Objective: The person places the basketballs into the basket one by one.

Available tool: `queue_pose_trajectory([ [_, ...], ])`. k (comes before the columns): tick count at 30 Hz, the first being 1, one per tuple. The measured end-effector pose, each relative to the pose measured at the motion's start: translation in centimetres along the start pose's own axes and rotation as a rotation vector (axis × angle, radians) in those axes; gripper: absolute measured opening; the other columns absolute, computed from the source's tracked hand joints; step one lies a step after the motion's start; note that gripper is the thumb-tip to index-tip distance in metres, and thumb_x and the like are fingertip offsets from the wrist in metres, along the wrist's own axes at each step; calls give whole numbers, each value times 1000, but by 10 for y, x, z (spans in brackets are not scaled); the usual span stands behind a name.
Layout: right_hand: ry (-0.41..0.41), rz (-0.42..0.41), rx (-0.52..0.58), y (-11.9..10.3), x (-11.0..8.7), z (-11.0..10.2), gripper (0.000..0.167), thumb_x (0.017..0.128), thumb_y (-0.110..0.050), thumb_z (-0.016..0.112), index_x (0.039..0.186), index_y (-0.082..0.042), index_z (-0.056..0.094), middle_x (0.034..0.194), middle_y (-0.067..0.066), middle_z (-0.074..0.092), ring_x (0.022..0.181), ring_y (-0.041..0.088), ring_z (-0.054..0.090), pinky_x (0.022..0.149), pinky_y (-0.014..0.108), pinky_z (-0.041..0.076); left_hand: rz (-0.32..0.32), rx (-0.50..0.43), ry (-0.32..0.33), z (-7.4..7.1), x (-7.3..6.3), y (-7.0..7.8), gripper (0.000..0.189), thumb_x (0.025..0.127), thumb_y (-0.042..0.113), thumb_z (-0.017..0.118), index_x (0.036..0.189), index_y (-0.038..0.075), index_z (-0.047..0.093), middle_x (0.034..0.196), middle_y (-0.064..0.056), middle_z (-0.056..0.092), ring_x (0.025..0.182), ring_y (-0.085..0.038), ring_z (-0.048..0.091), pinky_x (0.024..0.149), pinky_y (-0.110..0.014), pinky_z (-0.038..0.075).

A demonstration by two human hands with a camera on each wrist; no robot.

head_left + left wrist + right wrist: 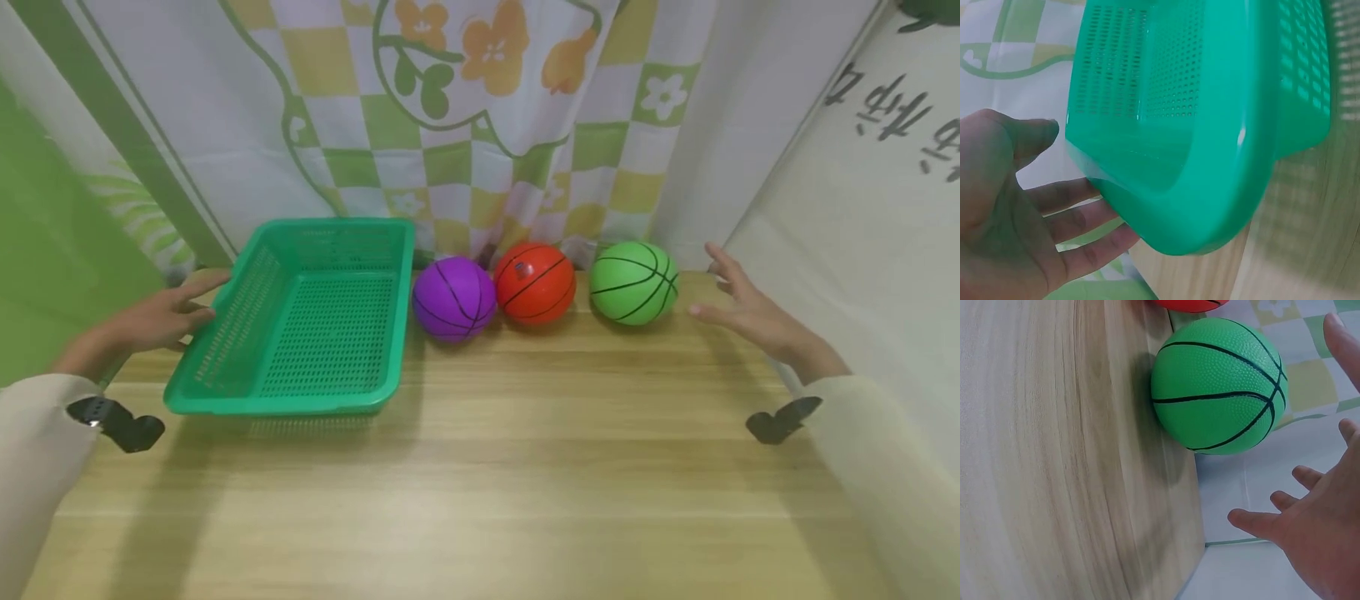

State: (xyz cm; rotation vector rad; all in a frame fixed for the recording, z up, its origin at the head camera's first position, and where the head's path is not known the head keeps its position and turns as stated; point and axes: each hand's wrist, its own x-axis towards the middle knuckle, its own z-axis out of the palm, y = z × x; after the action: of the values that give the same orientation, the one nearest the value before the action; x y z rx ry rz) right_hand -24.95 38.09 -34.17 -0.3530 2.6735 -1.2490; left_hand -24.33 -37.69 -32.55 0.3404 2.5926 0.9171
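Observation:
A green plastic basket (393, 367) with perforated walls stands on the left of the table, nothing inside it. My left hand (153, 321) is at its left side; in the left wrist view the fingertips (1124, 236) meet the underside of the rim, while the thumb is raised apart from it. To the basket's right sit a purple ball (454, 298), a red ball (535, 283) and a green ball (633, 283), all with black basketball lines. Right of the green ball, my right hand (753, 318) hovers with fingers spread, touching nothing.
The wooden table (525, 483) stretches toward me in front of the basket and balls. Behind them hangs a checked, flowered curtain (457, 158). White cloth with dark writing (892, 117) borders the right side, and green fabric (52, 217) the left.

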Motion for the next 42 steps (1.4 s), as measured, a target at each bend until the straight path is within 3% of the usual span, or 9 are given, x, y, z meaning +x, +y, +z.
queue_pose_trajectory([
  [4, -7, 17, 4, 5, 1, 2, 96, 100, -23, 60, 158, -39, -15, 162, 25, -11, 143, 56, -3, 97, 85, 10, -20, -27, -8, 0, 0, -4, 59, 110, 9, 29, 158, 2, -6, 137, -50, 33, 119, -61, 47, 85, -64, 52],
  [11, -8, 26, 30, 10, 1, 1, 96, 101, -24, 58, 156, -42, -17, 162, 23, -14, 144, 55, -5, 98, 84, 10, -37, 53, -20, 2, 1, -6, 56, 109, 5, 31, 155, -7, 1, 133, -49, 40, 109, -54, 58, 81, -57, 56],
  [20, -28, 29, 22, 11, 5, 0, 93, 102, -27, 57, 156, -43, -17, 163, 23, -13, 143, 56, -2, 98, 83, 12, -51, 23, 1, 4, 0, -13, 59, 109, 7, 34, 157, -4, 2, 130, -47, 44, 109, -53, 58, 82, -57, 56],
  [32, -23, 25, 14, 17, 5, -1, 89, 104, -30, 53, 156, -42, -18, 163, 25, -10, 142, 57, 2, 98, 83, 15, -69, -124, -13, 7, 3, -29, 65, 111, 21, 33, 159, 11, -10, 143, -46, 32, 124, -60, 42, 87, -64, 50],
  [39, -36, 20, 74, 25, 7, -2, 84, 106, -27, 49, 157, -41, -16, 162, 26, -10, 141, 59, 7, 101, 78, 22, -80, -241, -43, 9, 0, -35, 67, 112, 28, 32, 159, 20, -15, 154, -40, 0, 128, -66, 29, 88, -72, 45],
  [42, -41, 20, 124, 31, 7, -1, 83, 107, -23, 48, 158, -37, -16, 161, 27, -10, 140, 59, 8, 101, 76, 25, -77, -292, -45, 11, 0, -37, 67, 112, 29, 31, 159, 23, -15, 155, -38, -2, 128, -65, 31, 88, -73, 44],
])
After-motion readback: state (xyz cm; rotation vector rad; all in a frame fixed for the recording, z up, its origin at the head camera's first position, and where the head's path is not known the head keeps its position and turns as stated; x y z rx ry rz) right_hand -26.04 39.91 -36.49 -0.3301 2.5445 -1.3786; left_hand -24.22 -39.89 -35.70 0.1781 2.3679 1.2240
